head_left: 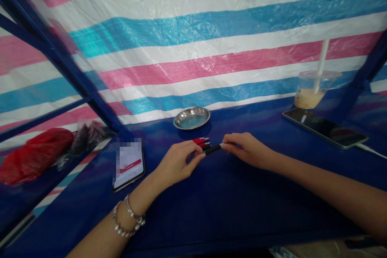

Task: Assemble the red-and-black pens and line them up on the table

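A black pen [213, 149] spans the gap between my two hands, just above or on the blue table. The fingertips of my left hand [181, 162] are closed at its left end. My right hand [248, 149] pinches the other end, where a bit of silver shows. Right behind the left fingers, red pens [202, 140] with silver tips pointing right lie side by side. Another dark pen seems to lie among them, and my left hand hides their left parts. Bracelets circle my left wrist.
An oval metal dish [192, 125] stands at the back against the striped sheet [211, 64]. Left lies a lit phone [130, 165]; right, a dark phone [325, 127] with a white cable, beside a plastic cup [311, 96] with a straw. A red bag [39, 153] sits far left.
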Tool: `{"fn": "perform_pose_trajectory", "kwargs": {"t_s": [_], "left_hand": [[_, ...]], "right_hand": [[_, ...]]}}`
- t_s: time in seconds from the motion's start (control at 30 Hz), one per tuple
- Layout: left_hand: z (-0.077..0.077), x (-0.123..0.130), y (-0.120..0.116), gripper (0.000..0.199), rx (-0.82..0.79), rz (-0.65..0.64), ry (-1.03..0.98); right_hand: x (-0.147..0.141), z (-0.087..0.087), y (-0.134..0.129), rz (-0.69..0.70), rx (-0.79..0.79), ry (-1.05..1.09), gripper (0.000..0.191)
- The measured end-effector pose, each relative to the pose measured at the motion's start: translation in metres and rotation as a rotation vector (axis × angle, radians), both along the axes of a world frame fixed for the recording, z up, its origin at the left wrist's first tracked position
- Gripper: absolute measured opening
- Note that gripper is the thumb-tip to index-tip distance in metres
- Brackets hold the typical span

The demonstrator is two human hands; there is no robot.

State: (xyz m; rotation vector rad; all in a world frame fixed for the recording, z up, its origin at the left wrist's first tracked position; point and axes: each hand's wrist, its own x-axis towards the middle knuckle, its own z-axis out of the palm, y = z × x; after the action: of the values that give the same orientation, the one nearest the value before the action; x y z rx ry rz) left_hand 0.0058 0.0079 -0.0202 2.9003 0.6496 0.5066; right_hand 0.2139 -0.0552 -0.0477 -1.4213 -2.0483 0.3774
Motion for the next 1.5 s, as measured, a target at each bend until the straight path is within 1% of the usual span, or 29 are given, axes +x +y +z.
{"fn": "perform_pose_trajectory", "kwargs": {"t_s": [0.17,0.3,0.47,0.77,1.03,1.2,1.5], "left_hand": [[-0.0006,-0.0001,0.0009,0.015,-0.012,-0.005,-0.001],[-0.0013,0.0000,0.0013,0.013,-0.010,-0.010,-0.007],[-0.0010,0.0006,0.0005,0.013,-0.010,-0.024,-0.008],[-0.0003,-0.0006,0.0013,0.015,-0.021,0.001,0.063],[-0.0005,-0.0001,0.0013,0.017,-0.039,0.013,0.096],[-0.0014,-0.0001,0.0012,0.015,-0.025,0.028,0.083],[-0.0022,-0.0008,0.0001,0.015,0.020,-0.008,0.033]], "right_hand": [[0.0007,-0.0020,0.0001,0.023,0.009,0.026,0.016],[0.0014,-0.0032,0.0001,0.045,0.057,-0.015,0.015],[0.0003,-0.0024,-0.0005,0.038,0.054,-0.086,0.017],[-0.0015,-0.0026,-0.0029,0.013,0.067,-0.119,0.014],[-0.0033,0.0017,-0.0062,-0.052,0.077,-0.256,0.012],[-0.0026,0.0026,-0.0068,-0.003,0.099,-0.316,0.014],[-0.0017,-0.0017,-0.0036,0.027,0.068,-0.224,0.016]]}}
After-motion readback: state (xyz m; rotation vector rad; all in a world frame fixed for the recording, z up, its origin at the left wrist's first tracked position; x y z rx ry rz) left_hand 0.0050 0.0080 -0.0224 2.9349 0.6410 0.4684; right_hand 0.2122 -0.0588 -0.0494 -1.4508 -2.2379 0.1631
